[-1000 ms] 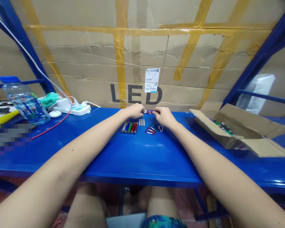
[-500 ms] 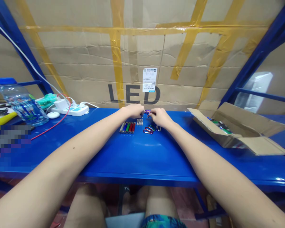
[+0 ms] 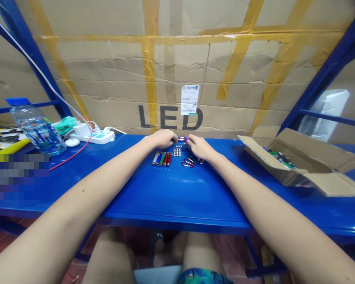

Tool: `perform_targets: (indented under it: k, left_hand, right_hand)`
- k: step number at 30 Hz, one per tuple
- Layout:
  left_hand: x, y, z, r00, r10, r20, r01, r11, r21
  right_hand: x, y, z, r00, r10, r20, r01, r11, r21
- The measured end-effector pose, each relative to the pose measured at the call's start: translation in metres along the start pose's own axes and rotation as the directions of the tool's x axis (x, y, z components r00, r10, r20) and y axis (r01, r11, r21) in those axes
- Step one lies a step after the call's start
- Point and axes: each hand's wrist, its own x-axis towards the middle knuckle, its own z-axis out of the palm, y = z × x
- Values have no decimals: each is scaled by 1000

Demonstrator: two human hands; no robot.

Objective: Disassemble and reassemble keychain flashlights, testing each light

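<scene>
My left hand (image 3: 162,139) and my right hand (image 3: 198,146) meet at the far side of the blue table (image 3: 177,189). Both are closed on a small purple flashlight (image 3: 182,139) held between them. Below my left hand lies a row of several small flashlights (image 3: 162,159) in silver, blue, green and red. A cluster of small silver button cells (image 3: 177,151) sits beside it. Several coloured carabiner clips (image 3: 189,161) lie under my right hand.
An open cardboard box (image 3: 301,161) with more parts stands at the right. At the left are a water bottle (image 3: 38,130), a white power strip (image 3: 91,137) with a red wire, and a white mouse. A taped cardboard wall marked LED (image 3: 170,117) backs the table.
Both hands stay together on the purple flashlight, with only slight finger movement; the view shifted a little.
</scene>
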Motion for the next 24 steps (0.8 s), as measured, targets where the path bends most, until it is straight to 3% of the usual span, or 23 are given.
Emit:
perform_targets:
  k: [10,24]
  left_hand:
    - [-8,17,0,999,-22,-45,23,1000,8]
    - [-10,25,-3,996,-85,31,85,996,27]
  right_hand:
    - [0,-1,3,1000,13,24,-13,1000,26]
    - [1,-4,5,999,23,43,-27,995,97]
